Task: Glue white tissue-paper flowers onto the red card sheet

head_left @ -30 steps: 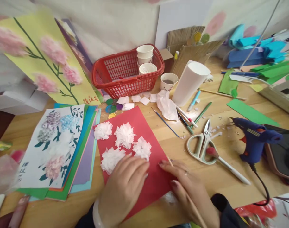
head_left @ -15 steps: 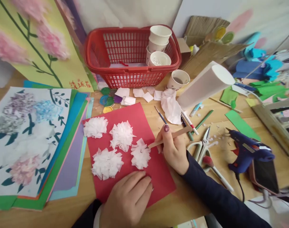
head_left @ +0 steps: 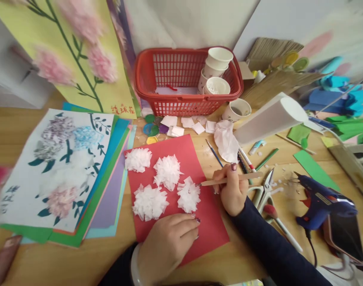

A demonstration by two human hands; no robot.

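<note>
A red sheet of paper (head_left: pixel 211 234) lies on the wooden table with white tissue-paper flowers (head_left: pixel 168 171) on it, set in two rows. My right hand (head_left: pixel 233 190) pinches a flat wooden stick (head_left: pixel 214 181). The stick's dark tip meets or nearly meets the right edge of the smallest flower (head_left: pixel 189 194); which of the two I cannot tell. Below the flowers, my left hand (head_left: pixel 171 242) rests on the red paper, fingers extended and lying flat, holding nothing.
A red basket (head_left: pixel 187 106) with paper cups stands behind. To the left lie coloured sheets under a flower picture (head_left: pixel 35 167). Scissors (head_left: pixel 265 190), a glue gun (head_left: pixel 321 198), a phone (head_left: pixel 345 234), a white roll (head_left: pixel 264 123) and pencils lie right. Another person's finger (head_left: pixel 5 258) shows at lower left.
The view has shifted left, so everything sits further right in the picture. The stick stays in my right hand beside the same flower. A finger has appeared at lower left.
</note>
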